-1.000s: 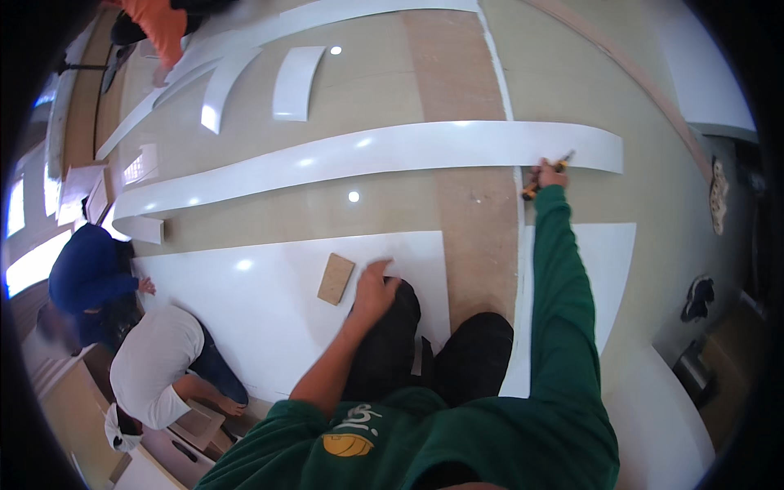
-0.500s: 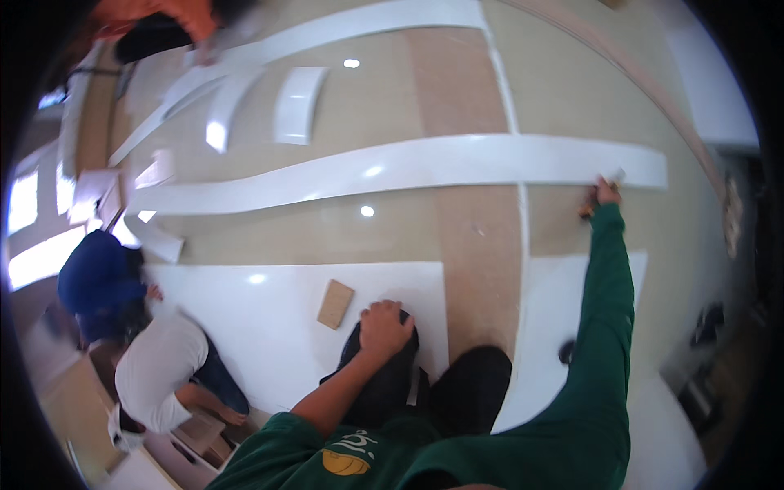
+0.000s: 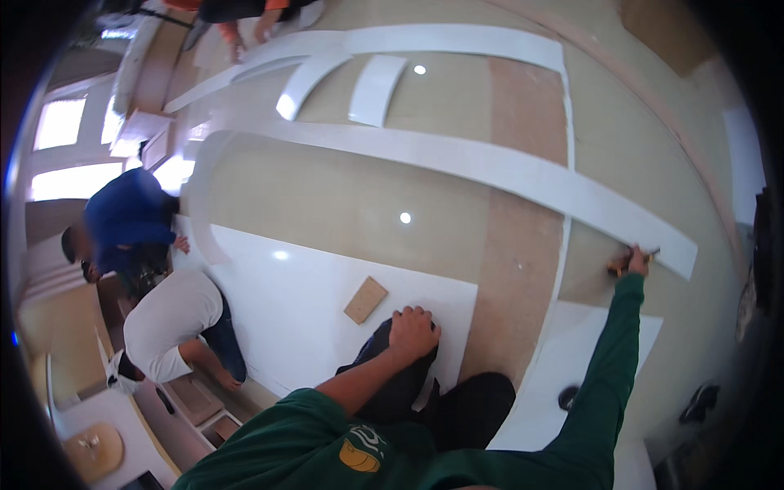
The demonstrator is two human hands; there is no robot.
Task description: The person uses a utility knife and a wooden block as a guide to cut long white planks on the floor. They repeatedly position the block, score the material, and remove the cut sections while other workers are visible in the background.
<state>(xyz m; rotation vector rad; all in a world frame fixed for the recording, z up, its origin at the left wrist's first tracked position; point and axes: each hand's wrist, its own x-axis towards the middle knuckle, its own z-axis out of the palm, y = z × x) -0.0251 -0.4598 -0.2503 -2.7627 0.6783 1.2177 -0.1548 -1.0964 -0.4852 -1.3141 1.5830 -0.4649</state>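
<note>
A long white flexible strip (image 3: 457, 157) runs across the floor in front of me, its left end curled and blurred. My right hand (image 3: 638, 261), arm stretched far out, is closed at the strip's near edge by its right end. In it is a small yellow-and-black hand tool (image 3: 618, 267) whose exact kind I cannot make out. My left hand (image 3: 413, 332) lies over my bent knee, holding nothing. Beyond the knee, a tan rectangular block (image 3: 365, 300) sits on a large white sheet (image 3: 327, 273).
Two shorter white pieces (image 3: 378, 90) and another long strip (image 3: 457, 41) lie farther off. At the left, a person in blue (image 3: 131, 208) and one in a light shirt (image 3: 173, 327) crouch by the sheet. A person in orange (image 3: 245, 24) works at the far strip.
The strip now slants, its right end nearer me and its left end farther away. My right hand stays by its right end. The view has shifted; my left hand remains on my knee.
</note>
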